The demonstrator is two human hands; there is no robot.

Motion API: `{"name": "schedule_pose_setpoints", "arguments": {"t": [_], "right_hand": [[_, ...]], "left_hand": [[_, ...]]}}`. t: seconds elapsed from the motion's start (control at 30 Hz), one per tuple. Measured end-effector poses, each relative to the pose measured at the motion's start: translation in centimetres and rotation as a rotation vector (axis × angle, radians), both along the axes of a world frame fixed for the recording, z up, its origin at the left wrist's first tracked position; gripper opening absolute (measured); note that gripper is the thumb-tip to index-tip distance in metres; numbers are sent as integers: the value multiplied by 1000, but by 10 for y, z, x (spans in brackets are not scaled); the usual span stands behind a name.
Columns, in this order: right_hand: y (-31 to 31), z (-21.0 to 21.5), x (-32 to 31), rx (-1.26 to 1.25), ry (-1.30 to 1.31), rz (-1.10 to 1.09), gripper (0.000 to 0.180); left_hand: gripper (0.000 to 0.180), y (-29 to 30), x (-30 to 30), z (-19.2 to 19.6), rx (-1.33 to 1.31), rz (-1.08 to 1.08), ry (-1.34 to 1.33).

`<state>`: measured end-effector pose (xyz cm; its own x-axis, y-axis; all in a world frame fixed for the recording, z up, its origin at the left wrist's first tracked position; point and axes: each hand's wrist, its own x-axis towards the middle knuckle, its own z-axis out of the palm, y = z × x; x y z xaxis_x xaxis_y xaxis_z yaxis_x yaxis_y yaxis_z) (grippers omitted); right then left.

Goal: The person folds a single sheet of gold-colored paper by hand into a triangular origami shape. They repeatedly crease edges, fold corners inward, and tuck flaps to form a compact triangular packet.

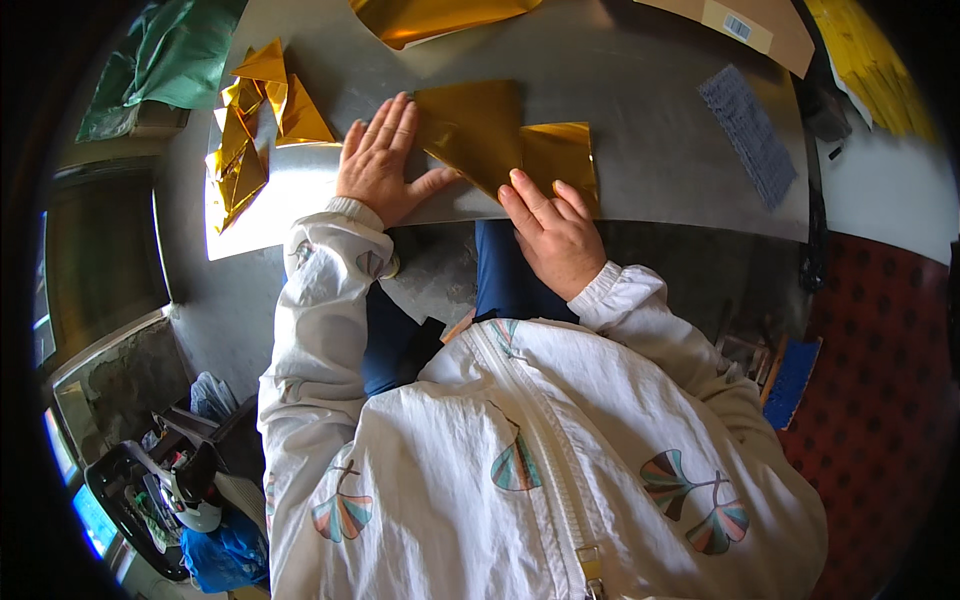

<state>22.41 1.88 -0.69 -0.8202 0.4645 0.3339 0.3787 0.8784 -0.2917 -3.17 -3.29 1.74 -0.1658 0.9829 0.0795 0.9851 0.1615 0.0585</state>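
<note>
A sheet of shiny gold foil paper (472, 120), partly folded, lies near the front edge of the grey metal table (640, 130). One flap slants across it, and a squarer part spreads to the right. My left hand (385, 170) rests flat at the paper's left side, fingers stretched out and thumb along its lower edge. My right hand (555, 225) lies over the lower right of the paper with its fingers extended, pressing on it near the table edge. Neither hand grips anything.
Several folded gold foil pieces (240, 160) are heaped at the left. More gold foil (440, 15) lies at the far side. A grey-blue ribbed cloth (748, 135) sits at the right, below a cardboard piece (745, 25). Green sheeting (165, 60) is beyond the left corner, yellow packets (875, 70) beyond the right.
</note>
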Motion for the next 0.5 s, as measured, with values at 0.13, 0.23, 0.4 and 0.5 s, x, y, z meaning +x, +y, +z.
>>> {"name": "schedule_pose_setpoints", "arguments": {"t": [0.13,0.23,0.4,0.5], "right_hand": [[2,0,4,3,20,15,42],[5,5,8,-7,112,94,36],[16,42,9,-149,225,150,28],[22,67,-1,-578,537,9,23]], "left_hand": [[107,-11,25,2,216,14,-5],[105,-17,50,3,231,-181,-50],[99,-25,42,28,254,-127,-108],[91,-30,26,56,532,-79,-112]]}}
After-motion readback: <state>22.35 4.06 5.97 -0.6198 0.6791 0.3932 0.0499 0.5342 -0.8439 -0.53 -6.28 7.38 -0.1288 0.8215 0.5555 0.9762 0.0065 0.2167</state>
